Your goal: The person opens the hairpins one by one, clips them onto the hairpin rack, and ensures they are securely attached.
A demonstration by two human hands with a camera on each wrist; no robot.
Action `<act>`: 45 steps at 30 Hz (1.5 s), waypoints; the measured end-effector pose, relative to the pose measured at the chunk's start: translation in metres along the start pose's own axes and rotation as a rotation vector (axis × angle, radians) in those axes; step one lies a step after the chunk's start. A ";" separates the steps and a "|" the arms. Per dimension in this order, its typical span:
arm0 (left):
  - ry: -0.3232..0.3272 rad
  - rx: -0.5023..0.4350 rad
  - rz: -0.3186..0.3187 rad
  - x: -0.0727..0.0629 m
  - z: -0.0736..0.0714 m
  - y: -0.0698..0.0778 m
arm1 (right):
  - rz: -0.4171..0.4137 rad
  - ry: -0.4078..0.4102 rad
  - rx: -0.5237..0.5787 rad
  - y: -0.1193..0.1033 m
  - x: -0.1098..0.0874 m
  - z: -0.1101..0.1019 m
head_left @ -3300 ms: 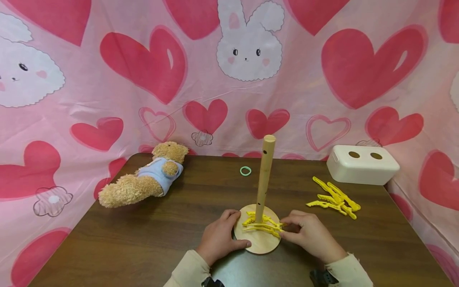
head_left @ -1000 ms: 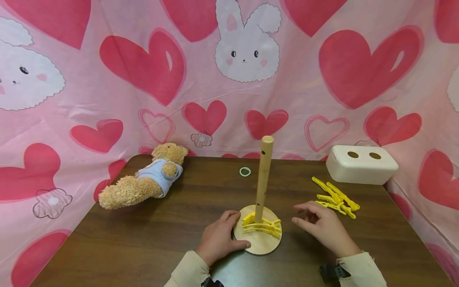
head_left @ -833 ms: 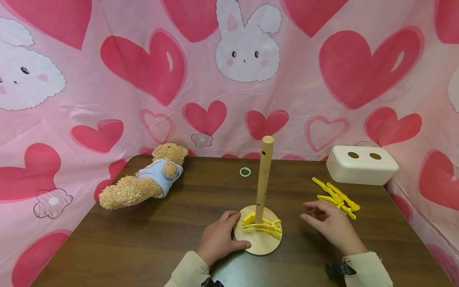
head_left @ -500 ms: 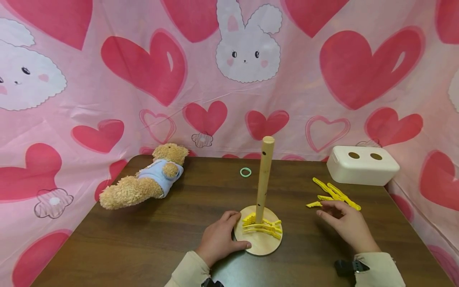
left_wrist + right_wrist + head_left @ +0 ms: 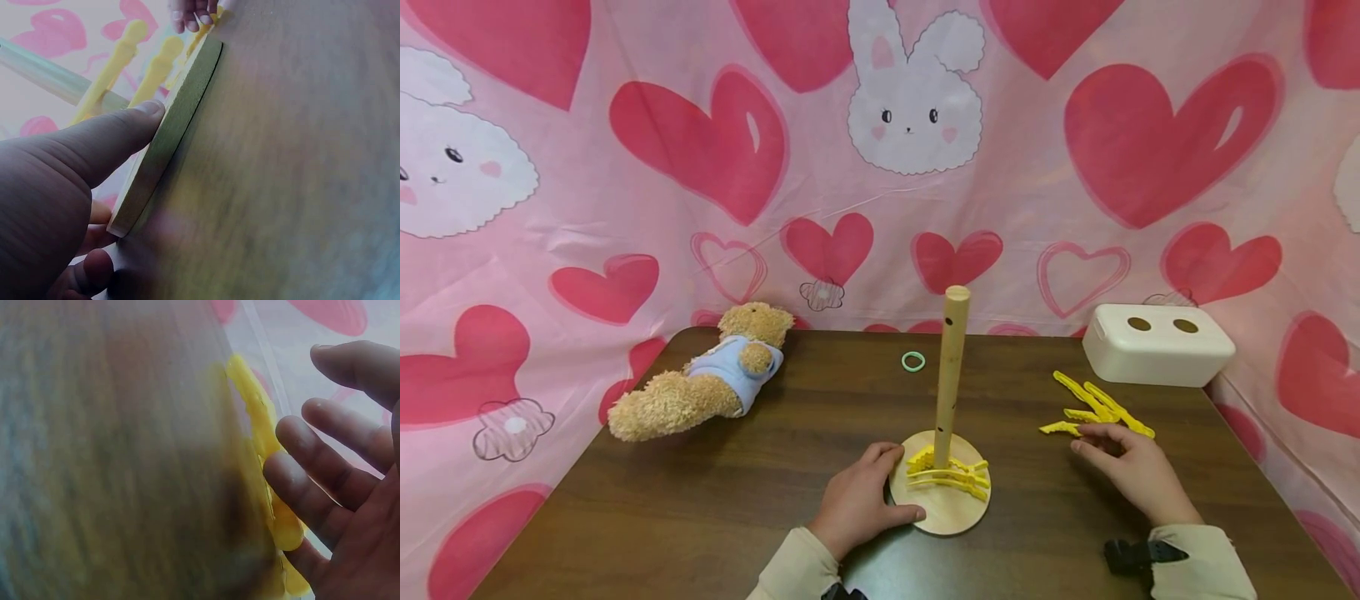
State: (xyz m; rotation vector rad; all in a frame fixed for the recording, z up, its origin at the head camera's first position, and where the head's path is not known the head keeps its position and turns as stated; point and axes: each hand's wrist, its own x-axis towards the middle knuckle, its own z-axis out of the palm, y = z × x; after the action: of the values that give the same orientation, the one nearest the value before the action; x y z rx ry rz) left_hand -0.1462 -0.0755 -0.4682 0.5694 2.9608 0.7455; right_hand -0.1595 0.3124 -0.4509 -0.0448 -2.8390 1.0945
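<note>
In the head view, a wooden stand [image 5: 951, 375] with an upright peg rises from a round base [image 5: 942, 518]. Yellow hair clips [image 5: 953, 481] lie around the foot of its peg. My left hand [image 5: 859, 504] holds the base by its left side, thumb [image 5: 149, 111] on the near edge and fingers round toward the back. On the right, my right hand [image 5: 1138, 475] hovers over a pile of yellow hair clips [image 5: 1105, 402], partly covering them. The right wrist view shows its fingers spread and loosely bent, fingertips right at a yellow clip [image 5: 257, 403].
A teddy bear [image 5: 718, 375] in a blue shirt lies at the back left. A small mint-green ring [image 5: 913, 361] sits behind the stand. At the back right corner is a white box [image 5: 1157, 350] with two holes. A pink heart-print cloth [image 5: 925, 200] hangs behind the table.
My right hand has left the clips on the base and moved right to the pile of clips. My left hand stays on the base.
</note>
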 end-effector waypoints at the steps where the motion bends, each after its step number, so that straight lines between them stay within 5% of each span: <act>1: 0.000 -0.001 0.001 0.000 0.000 0.000 | 0.001 -0.004 0.002 0.000 0.000 0.000; 18: 0.002 -0.004 0.008 0.001 0.000 -0.001 | -0.031 0.132 -0.047 0.011 -0.004 -0.014; 22: -0.001 -0.002 0.007 0.002 0.000 -0.001 | 0.009 0.068 -0.076 0.015 -0.003 -0.021; 28: 0.002 -0.004 0.010 0.002 -0.001 0.000 | 0.108 -0.162 -0.087 0.023 0.001 -0.029; 31: 0.003 -0.005 0.012 0.001 -0.002 0.000 | 0.144 -0.215 -0.068 0.025 0.002 -0.030; 38: -0.005 -0.010 0.002 0.001 -0.002 0.000 | 0.045 -0.120 -0.087 0.022 0.000 -0.025; 45: 0.009 -0.012 0.011 -0.001 -0.002 0.001 | -0.021 0.005 0.043 0.007 -0.007 -0.012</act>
State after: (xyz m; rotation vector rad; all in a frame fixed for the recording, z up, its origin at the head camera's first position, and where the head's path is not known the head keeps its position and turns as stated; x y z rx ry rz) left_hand -0.1451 -0.0762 -0.4663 0.5830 2.9624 0.7679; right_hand -0.1515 0.3255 -0.4475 -0.0144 -2.8045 1.1487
